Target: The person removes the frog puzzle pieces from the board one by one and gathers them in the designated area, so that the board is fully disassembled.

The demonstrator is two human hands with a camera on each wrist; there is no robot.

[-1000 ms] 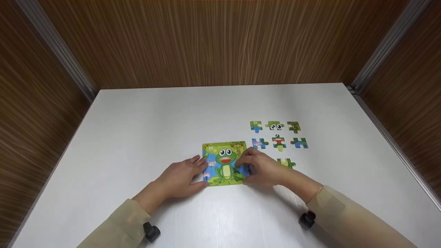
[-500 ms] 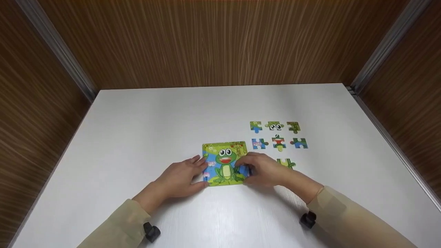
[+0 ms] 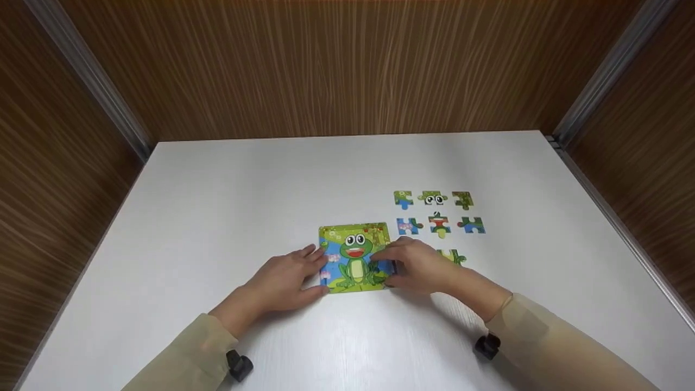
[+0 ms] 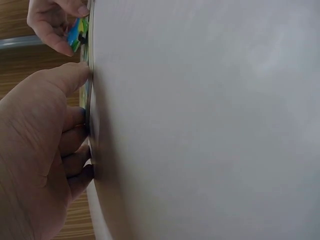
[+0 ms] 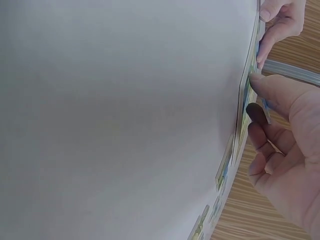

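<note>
A square puzzle board (image 3: 356, 228) with a smiling frog printed on it lies in front of me. My left hand (image 3: 286, 279) rests at its left edge, thumb at the near corner and fingers spread along the side. Over the board's near right part, my right hand (image 3: 418, 267) pinches a small jigsaw piece. In the left wrist view this blue and green jigsaw piece (image 4: 76, 33) stands tilted between the right thumb and fingers. From the head most of it is hidden by the hand. The right thumb tip is right at the board's right edge.
Loose jigsaw pieces lie in rows right of the board. One has the frog's eyes (image 3: 433, 199), another the frog's mouth (image 3: 439, 224). A green piece (image 3: 453, 257) is partly covered by my right hand. Wood-grain panels (image 3: 347, 70) wall the white table (image 3: 244, 184) at back and sides.
My right fingers and thumb have shifted slightly at the board's right side, and more of its near right corner shows. My left hand and the loose pieces have stayed put.
</note>
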